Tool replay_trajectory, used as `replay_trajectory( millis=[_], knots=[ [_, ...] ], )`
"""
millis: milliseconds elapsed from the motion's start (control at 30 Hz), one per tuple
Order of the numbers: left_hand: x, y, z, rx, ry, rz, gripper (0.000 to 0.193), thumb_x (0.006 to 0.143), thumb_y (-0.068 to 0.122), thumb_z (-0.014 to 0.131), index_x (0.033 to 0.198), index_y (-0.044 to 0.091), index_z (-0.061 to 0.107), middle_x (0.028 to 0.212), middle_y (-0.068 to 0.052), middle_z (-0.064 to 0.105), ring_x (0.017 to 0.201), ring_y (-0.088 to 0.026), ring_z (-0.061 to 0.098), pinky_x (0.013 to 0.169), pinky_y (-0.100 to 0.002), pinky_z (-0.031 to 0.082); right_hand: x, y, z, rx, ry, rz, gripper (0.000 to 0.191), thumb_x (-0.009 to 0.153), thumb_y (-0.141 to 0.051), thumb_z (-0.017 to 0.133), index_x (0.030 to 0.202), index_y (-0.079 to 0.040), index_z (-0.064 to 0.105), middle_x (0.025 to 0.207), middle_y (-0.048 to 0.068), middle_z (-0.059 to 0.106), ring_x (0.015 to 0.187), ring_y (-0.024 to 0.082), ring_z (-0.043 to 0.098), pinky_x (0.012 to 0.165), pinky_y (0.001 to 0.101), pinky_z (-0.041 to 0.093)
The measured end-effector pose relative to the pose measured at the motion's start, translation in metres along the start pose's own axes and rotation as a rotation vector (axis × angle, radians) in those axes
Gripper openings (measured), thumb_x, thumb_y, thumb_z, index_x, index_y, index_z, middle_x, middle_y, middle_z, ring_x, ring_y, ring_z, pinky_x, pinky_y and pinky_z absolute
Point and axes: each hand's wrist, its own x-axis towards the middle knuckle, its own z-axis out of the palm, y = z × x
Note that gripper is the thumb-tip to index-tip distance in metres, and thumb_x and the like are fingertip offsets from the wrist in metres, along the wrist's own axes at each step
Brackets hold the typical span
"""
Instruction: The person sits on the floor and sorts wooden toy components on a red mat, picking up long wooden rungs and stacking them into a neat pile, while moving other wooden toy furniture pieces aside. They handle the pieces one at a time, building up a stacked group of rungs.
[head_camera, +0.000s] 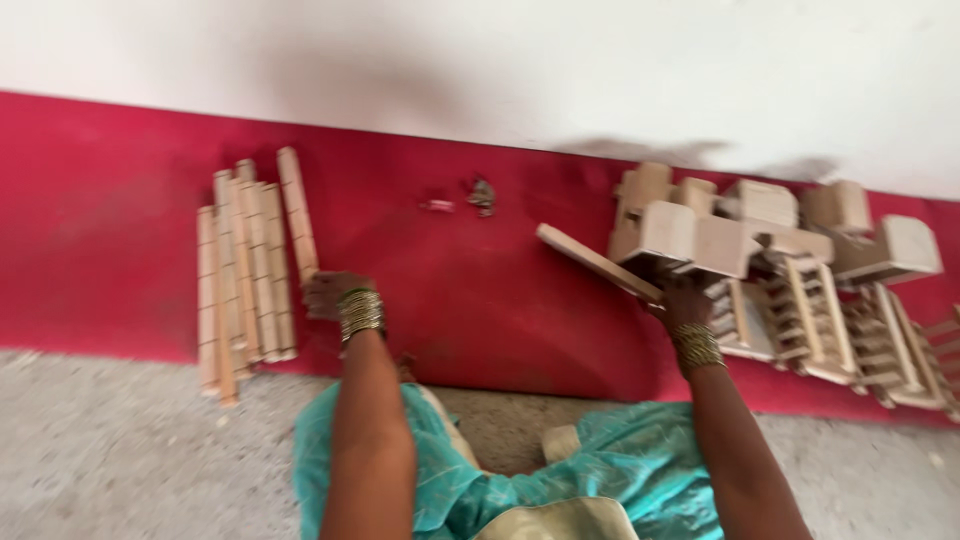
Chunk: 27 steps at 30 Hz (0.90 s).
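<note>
My left hand (328, 293) reaches toward a row of long notched wooden strips (245, 270) lying side by side on the red floor, its fingers at the lower end of the rightmost strip (297, 212). My right hand (680, 298) grips a small wooden assembly (680, 240) made of pale blocks with a flat slat (590, 260) sticking out to the left, held just above the floor. Both wrists wear gold bangles. The picture is motion-blurred.
A pile of similar wooden ladder-like pieces and blocks (840, 300) lies to the right against the white wall (480, 60). Small dark bits (483, 195) sit on the red band. Grey speckled floor (120, 450) and my teal clothing (500, 480) are nearest me.
</note>
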Motion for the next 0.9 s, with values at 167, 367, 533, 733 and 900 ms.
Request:
replay_trajectory(
  millis=[167,367,533,733,900],
  knots=[
    [0.017,-0.013,-0.002,-0.059,0.190,-0.090,0.051,0.111,0.029,0.046,0.156,0.005,0.037,0.149,-0.025,0.046,0.131,-0.041,0.049,0.105,-0.058,0.042,-0.012,-0.010,0.008,-0.010,0.179,-0.017,0.064,0.080,-0.056,0.079,0.129,-0.016,0.066,0.133,0.014,0.064,0.114,0.033,0.067,0.088,0.0469,0.059],
    [0.015,-0.028,-0.017,-0.040,0.012,-0.070,0.034,0.105,0.032,0.043,0.131,0.013,0.055,0.119,-0.009,0.059,0.102,-0.034,0.067,0.075,-0.047,0.058,-0.029,-0.022,0.012,0.175,0.133,-0.061,0.048,0.085,-0.045,0.077,0.118,-0.012,0.072,0.128,0.016,0.069,0.113,0.036,0.067,0.094,0.0478,0.056],
    [-0.002,-0.029,-0.041,-0.238,0.064,-0.030,0.037,0.102,0.029,0.048,0.127,0.003,0.058,0.118,-0.013,0.061,0.102,-0.030,0.069,0.078,-0.042,0.063,-0.052,-0.034,0.008,0.297,0.097,-0.011,0.040,0.090,-0.045,0.074,0.118,-0.017,0.074,0.111,0.012,0.076,0.105,0.035,0.072,0.085,0.0488,0.059],
    [-0.008,-0.018,-0.102,-0.596,0.748,0.534,0.029,0.089,0.019,0.061,0.116,0.008,0.057,0.107,-0.014,0.060,0.096,-0.031,0.066,0.064,-0.038,0.063,-0.061,-0.049,0.001,0.695,-0.004,0.023,0.028,0.096,-0.032,0.070,0.113,-0.012,0.080,0.089,0.014,0.079,0.080,0.027,0.075,0.073,0.0408,0.056],
    [-0.040,-0.008,-0.132,-0.950,0.603,0.993,0.015,0.103,0.016,0.057,0.117,0.012,0.053,0.101,-0.008,0.058,0.087,-0.021,0.065,0.053,-0.027,0.060,-0.063,-0.068,0.004,1.325,-0.167,0.034,0.029,0.111,-0.019,0.055,0.111,0.002,0.074,0.072,0.010,0.062,0.057,0.019,0.055,0.049,0.0315,0.042]
  ],
)
